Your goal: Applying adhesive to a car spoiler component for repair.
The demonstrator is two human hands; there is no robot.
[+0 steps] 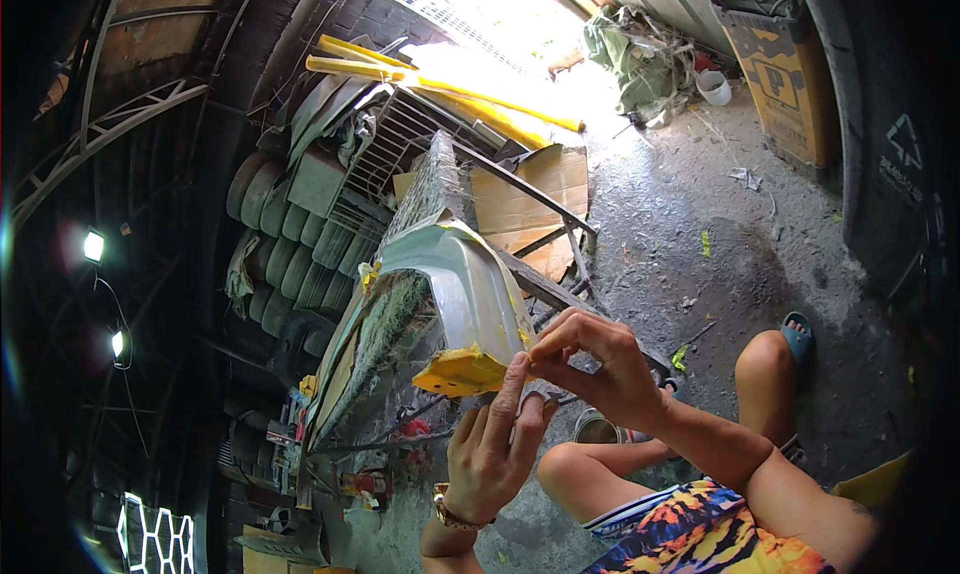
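Note:
A grey curved body panel, possibly part of a car bumper (455, 269), rests across a metal frame stand in front of me. Yellow tape or film (460, 372) covers its near lower end and runs along its right edge. At that end's right corner, my right hand (605, 364) is closed in a pinch; what lies between the fingertips is too small to name. Just below, my left hand (495, 444) has its index finger stretched up to the same corner, the other fingers partly bent. A small greyish thing shows near its fingertips, unclear. A watch (455, 509) circles the left wrist.
Under the panel stands a metal frame (540, 199) with cardboard (550, 199) behind it. Long yellow-wrapped pieces (480, 104) lie beyond. A tin (597, 429) sits by my knee. Further right are a white bucket (713, 87) and a yellow box (780, 89); scraps litter the floor.

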